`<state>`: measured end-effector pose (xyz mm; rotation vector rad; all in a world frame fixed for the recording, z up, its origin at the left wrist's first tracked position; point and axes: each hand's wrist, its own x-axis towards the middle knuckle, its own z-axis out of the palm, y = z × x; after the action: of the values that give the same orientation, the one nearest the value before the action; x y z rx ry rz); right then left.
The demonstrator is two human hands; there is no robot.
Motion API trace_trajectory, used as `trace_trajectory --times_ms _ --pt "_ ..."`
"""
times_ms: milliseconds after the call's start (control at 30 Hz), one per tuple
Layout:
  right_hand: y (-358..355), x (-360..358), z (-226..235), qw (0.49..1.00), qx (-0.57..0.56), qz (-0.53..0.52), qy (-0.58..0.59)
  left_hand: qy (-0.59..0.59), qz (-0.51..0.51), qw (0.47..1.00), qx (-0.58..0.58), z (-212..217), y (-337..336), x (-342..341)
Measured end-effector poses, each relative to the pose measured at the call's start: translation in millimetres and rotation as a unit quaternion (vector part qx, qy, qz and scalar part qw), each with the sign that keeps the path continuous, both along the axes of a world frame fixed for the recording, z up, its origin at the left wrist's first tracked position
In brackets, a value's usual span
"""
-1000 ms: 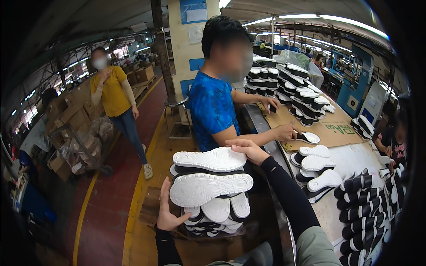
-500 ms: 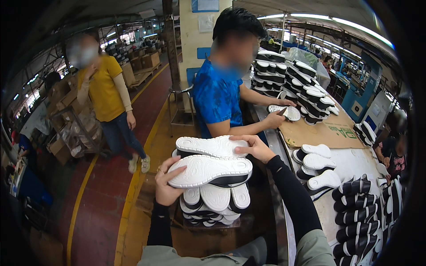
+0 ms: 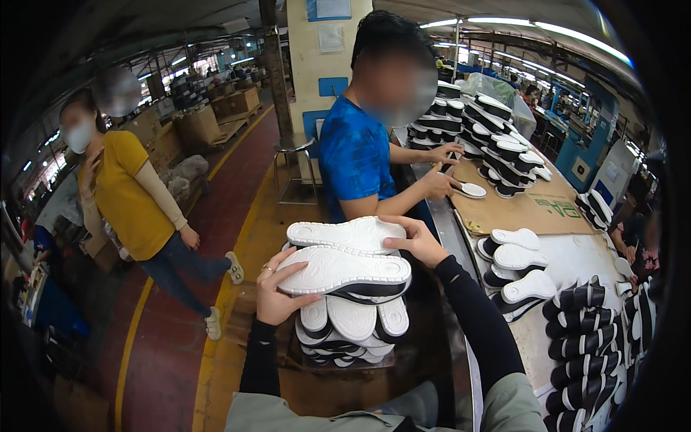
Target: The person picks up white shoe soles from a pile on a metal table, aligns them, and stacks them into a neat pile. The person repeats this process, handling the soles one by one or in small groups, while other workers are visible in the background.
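Note:
Two white-and-black shoe soles (image 3: 349, 270) lie side by side, patterned white undersides up, on top of a stack of soles (image 3: 354, 320) in front of me. My left hand (image 3: 282, 289) is closed on the left end of the nearer sole, fingers over its top and thumb along its near edge. With my right hand (image 3: 417, 241) I grip the right end of the farther sole (image 3: 335, 232), thumb and fingers on its edge. Just beyond, a co-worker in blue (image 3: 353, 151) handles another sole (image 3: 471, 190) above the bench; the tool in that person's fingers is hard to make out.
The workbench (image 3: 515, 342) to my right carries several soles (image 3: 522, 259), rows of black-sided soles (image 3: 583, 345), a cardboard sheet (image 3: 518, 205) and tall sole piles. A metal stool (image 3: 294, 147) stands by the pillar. On the left, a person in yellow (image 3: 137, 194) walks along the red aisle.
My left hand has shifted slightly, its thumb now showing along the nearer sole's edge. The person in yellow has walked left and closer. The co-worker has turned the sole and brought both hands together.

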<state>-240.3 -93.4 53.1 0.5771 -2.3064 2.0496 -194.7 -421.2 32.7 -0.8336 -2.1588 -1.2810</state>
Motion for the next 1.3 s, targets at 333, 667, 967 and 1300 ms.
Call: trace_trajectory --times_ms 333,667,967,1300 --pt "-2 9 -5 0.999 -0.013 -0.039 0.003 0.012 0.027 0.999 0.018 -6 7 5" --pt "13 70 0 0.935 0.219 -0.21 0.183 0.066 0.064 0.985 0.143 21 27 47" --pt "37 242 46 0.902 0.341 -0.175 0.198 -0.038 -0.307 0.924 0.225 32 141 98" --pt "100 472 83 0.756 0.405 -0.508 0.085 -0.048 -0.602 0.796 -0.038 35 304 197"
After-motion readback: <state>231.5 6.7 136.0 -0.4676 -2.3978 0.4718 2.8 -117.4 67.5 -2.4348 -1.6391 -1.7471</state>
